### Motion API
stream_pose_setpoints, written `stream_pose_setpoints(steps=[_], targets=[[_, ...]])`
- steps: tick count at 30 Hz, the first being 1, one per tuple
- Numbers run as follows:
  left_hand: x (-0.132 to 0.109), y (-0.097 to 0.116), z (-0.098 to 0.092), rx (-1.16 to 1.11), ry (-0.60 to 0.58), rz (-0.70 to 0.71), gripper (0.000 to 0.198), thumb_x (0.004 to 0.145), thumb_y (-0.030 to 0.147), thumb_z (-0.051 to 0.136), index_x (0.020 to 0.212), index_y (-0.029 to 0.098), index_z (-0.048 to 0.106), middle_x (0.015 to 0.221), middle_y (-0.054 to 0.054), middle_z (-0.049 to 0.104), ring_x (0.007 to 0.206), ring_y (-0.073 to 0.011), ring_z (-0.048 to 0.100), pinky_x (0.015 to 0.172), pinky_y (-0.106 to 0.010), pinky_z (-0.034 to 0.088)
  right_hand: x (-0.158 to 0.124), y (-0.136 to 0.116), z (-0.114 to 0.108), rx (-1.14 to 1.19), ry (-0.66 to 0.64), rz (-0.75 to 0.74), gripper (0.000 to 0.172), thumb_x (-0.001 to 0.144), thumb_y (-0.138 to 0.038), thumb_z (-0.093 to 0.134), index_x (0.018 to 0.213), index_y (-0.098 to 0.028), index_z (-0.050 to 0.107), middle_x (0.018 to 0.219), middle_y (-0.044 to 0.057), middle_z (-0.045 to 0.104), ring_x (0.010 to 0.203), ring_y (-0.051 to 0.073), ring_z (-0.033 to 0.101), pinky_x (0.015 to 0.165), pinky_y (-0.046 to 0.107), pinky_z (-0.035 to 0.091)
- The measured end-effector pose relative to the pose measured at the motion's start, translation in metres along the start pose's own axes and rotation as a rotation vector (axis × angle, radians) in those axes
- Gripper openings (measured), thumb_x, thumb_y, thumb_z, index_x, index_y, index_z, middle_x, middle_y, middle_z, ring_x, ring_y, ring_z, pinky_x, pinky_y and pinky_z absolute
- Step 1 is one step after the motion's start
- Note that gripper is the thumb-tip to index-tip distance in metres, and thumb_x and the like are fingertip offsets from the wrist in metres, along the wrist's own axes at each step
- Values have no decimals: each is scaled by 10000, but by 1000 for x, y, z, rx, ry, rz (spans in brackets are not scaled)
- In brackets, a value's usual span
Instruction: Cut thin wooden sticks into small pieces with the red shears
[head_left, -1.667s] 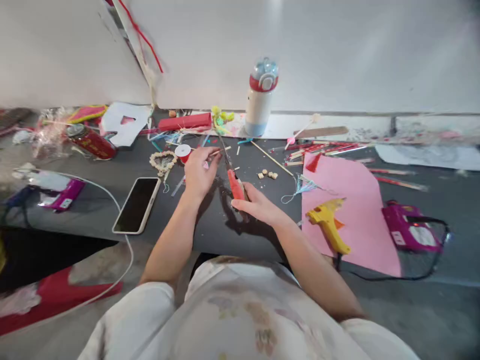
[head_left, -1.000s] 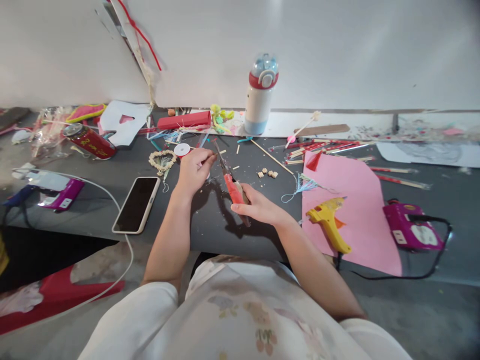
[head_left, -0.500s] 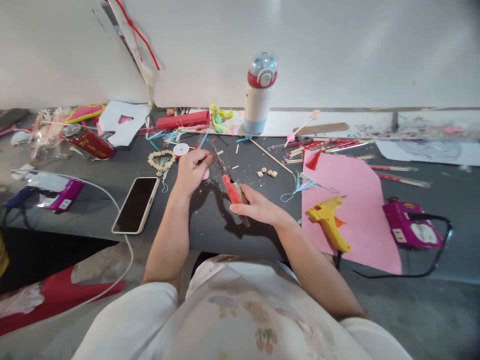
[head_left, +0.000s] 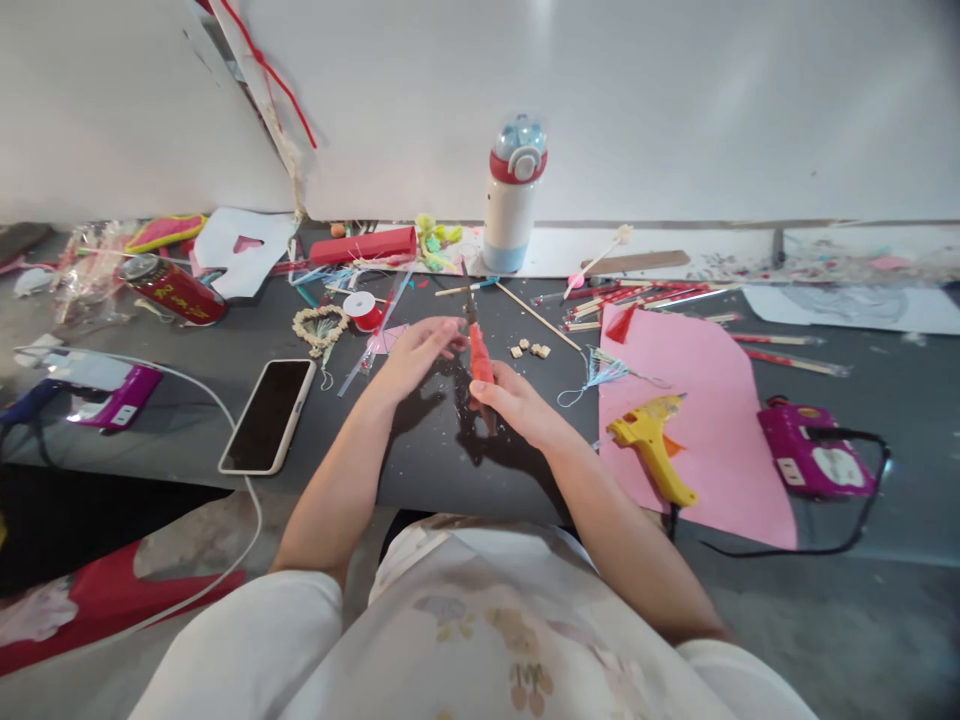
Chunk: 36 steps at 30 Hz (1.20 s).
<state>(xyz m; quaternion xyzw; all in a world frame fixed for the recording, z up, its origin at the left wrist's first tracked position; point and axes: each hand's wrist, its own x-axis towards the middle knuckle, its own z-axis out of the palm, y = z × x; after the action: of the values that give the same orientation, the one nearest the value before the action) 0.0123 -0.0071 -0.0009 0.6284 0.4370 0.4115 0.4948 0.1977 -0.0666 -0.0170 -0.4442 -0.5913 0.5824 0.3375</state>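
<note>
My right hand (head_left: 514, 400) is closed around the red handle of a narrow tool (head_left: 481, 358). Its long dark pointed end reaches away from me over the grey table; whether it has one blade or two I cannot make out. Just left of the tool is my left hand (head_left: 422, 352), palm down, fingers loosely extended with the tips close to the blade. No object shows in it. Beyond the blade lies a thin wooden stick (head_left: 452, 291). Several small wooden bits (head_left: 531, 348) rest to the right. Left of my left hand stand a spool of red ribbon (head_left: 363, 312) and a pink paper piece (head_left: 390, 338).
A tall bottle (head_left: 511, 215) stands at the back. Right are pink paper (head_left: 720, 440), a yellow glue gun (head_left: 651, 440) and a corded purple box (head_left: 821, 455). Left are a phone (head_left: 268, 415), a tilted red can (head_left: 174, 290) and a beaded heart (head_left: 319, 325).
My left hand has shifted right and its pinched fingers have loosened, uncovering the spool and pink piece. The tool has turned more upright. Short stick bits near the blade no longer show.
</note>
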Motion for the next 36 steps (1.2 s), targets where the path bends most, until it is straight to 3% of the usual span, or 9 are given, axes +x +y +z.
stream_pose_setpoints(steps=[2,5,12,21,30,33,36], targets=[[-5,3,8,-25,-171,-27,603,801,725,586,993,163,690,974,-101,740,905,-212,702,823,-348,557,0,-1,0,23,6,-9,348,858,-551,578,927,-214,523,826,40,608,822,219,602,713,373,507],[-9,6,16,-58,-271,-51,670,743,721,660,1059,131,667,1088,-148,728,1026,-265,692,897,-381,537,0,-4,2,33,20,-22,369,841,-513,610,1038,-210,537,905,46,610,926,227,604,799,380,503],[-10,1,23,-182,-234,-163,674,690,649,754,1094,127,613,1058,-159,745,962,-263,722,899,-412,546,0,-6,6,20,49,-58,381,842,-451,611,1123,-203,542,1012,64,606,1032,239,583,877,399,496],[-9,1,23,-139,-202,-132,601,676,652,755,991,153,639,934,-100,761,874,-230,729,832,-380,554,1,-3,7,25,29,-69,363,854,-466,590,1114,-214,559,970,56,599,976,216,587,824,372,520],[-8,0,23,-164,-225,-173,648,700,699,717,1020,139,665,961,-133,761,874,-237,729,822,-376,562,3,-4,5,77,21,-9,305,851,-487,584,994,-219,562,890,40,602,879,210,590,777,369,510],[-2,-4,17,-191,-102,-207,734,777,806,522,1056,142,667,957,-149,755,820,-232,729,726,-364,579,4,-2,3,109,-17,21,321,847,-534,594,854,-221,522,764,18,575,713,187,555,683,356,489],[4,-9,7,-50,176,-109,664,861,735,477,1154,159,630,991,-132,744,796,-200,719,678,-328,570,3,-2,3,109,-67,29,356,859,-557,585,786,-227,474,685,-1,544,588,156,496,585,328,441]])
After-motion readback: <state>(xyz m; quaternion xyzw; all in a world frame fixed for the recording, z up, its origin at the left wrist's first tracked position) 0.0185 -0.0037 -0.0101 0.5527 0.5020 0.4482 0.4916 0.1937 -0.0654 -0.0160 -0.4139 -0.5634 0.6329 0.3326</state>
